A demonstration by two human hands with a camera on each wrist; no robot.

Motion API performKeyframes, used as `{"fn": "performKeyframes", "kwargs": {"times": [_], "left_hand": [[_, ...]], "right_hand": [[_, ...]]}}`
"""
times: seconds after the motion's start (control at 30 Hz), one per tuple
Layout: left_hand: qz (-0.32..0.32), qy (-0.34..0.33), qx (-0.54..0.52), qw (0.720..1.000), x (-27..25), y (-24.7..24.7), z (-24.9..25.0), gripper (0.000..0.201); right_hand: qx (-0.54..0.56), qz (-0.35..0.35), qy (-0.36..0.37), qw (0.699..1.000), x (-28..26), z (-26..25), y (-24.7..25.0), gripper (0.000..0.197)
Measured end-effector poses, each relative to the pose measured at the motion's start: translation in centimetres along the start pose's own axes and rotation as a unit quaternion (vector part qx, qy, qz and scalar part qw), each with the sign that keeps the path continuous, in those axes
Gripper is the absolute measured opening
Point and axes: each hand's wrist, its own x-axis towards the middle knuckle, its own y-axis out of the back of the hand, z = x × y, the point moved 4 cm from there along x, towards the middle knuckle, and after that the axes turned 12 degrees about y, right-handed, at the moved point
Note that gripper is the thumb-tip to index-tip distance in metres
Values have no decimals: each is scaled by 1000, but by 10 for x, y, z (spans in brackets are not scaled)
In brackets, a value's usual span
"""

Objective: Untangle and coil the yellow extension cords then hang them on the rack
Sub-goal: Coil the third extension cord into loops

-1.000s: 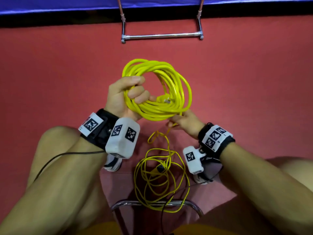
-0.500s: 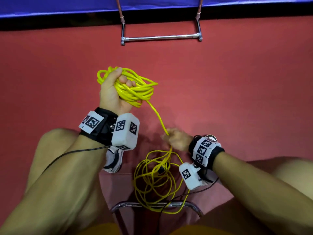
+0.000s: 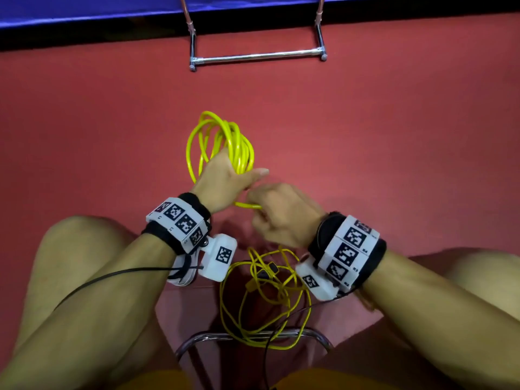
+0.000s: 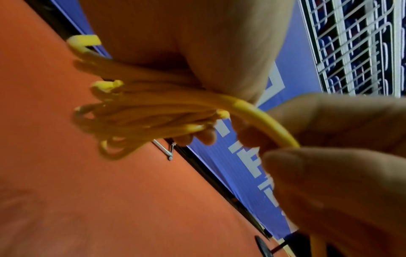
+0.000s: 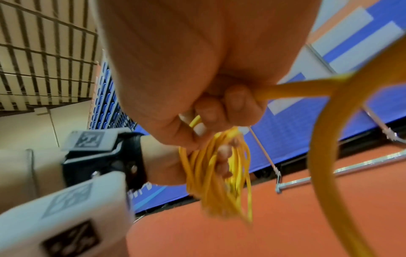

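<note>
two hands (image 3: 225,178) (image 3: 281,215) are in view, each wrist wearing one band (image 3: 180,220) (image 3: 349,249) with black-and-white square markers. there is one coiled bundle of yellow cord (image 3: 225,142), one loose heap of yellow cord (image 3: 264,299) and one metal rack bar (image 3: 257,56).

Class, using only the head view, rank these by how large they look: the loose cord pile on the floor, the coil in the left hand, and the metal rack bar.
1. Rack bar, widest, though thin and farthest.
2. Loose cord pile.
3. Coil held by the left hand.
</note>
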Motion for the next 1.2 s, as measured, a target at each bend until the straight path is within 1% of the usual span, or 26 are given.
{"fn": "performKeyframes", "kwargs": {"times": [0.03,0.07,0.1,0.13,0.17,0.2,0.27,0.3,0.33,0.4,0.43,0.5,0.6,0.67,0.77,0.8,0.83,0.9,0.97,1.0,1.07,1.1,1.13,1.17,1.2], "left_hand": [[-24,-7,11,1000,-2,-5,6,49],[-43,12,5,999,-5,-8,11,49],[-61,51,-7,997,-7,-10,14,54],[-83,94,-13,992,-10,-12,15,67],[-118,125,-19,985,-14,-15,17,78],[-162,136,-27,977,-16,-18,17,83],[-237,131,-58,961,-22,-25,18,72],[-259,123,-65,956,-23,-27,17,63],[-272,113,-67,953,-23,-27,16,53],[-278,95,-92,952,-21,-26,16,40],[-275,96,-124,948,-21,-23,17,36],[-258,127,-213,934,-21,-13,18,32],[-216,150,-305,915,-20,-1,20,19],[-152,173,-343,911,-15,6,14,22],[-19,212,-347,913,-3,17,-7,19],[18,229,-345,910,0,20,-16,17],[51,250,-346,903,3,23,-25,14],[102,293,-353,883,6,26,-38,14],[144,319,-369,861,6,30,-44,17],[161,324,-387,848,6,32,-47,18],[169,316,-449,819,6,38,-49,21],[156,300,-490,803,7,41,-47,22],[135,280,-532,787,7,44,-44,24],[106,256,-568,775,6,48,-38,27],[77,230,-593,768,4,51,-30,31]], "right_hand": [[-27,15,-7,1000,-2,0,9,29],[-53,35,-21,998,-5,2,16,28],[-73,61,-39,995,-6,5,24,25],[-88,93,-58,990,-8,10,32,21],[-100,125,-75,984,-9,17,39,20],[-118,154,-89,977,-11,25,45,20],[-151,195,-119,962,-14,43,49,21],[-156,205,-138,956,-15,52,49,20],[-159,208,-156,953,-16,59,48,21],[-175,204,-189,945,-17,68,45,29],[-178,194,-215,940,-18,72,45,36],[-163,170,-269,934,-18,78,43,46],[-135,177,-290,931,-19,85,41,48],[-80,177,-295,936,-20,94,39,40],[0,172,-287,942,-17,106,33,14],[22,184,-276,943,-15,106,30,11],[37,207,-264,941,-15,104,28,13],[42,271,-250,929,-17,102,30,18],[45,318,-260,911,-22,108,35,22],[48,333,-278,900,-25,114,37,24],[55,338,-340,876,-36,135,38,30],[55,327,-379,864,-44,146,37,31],[53,300,-418,856,-51,157,32,32],[49,258,-452,852,-58,166,25,33],[50,200,-481,852,-63,174,15,35]]}}
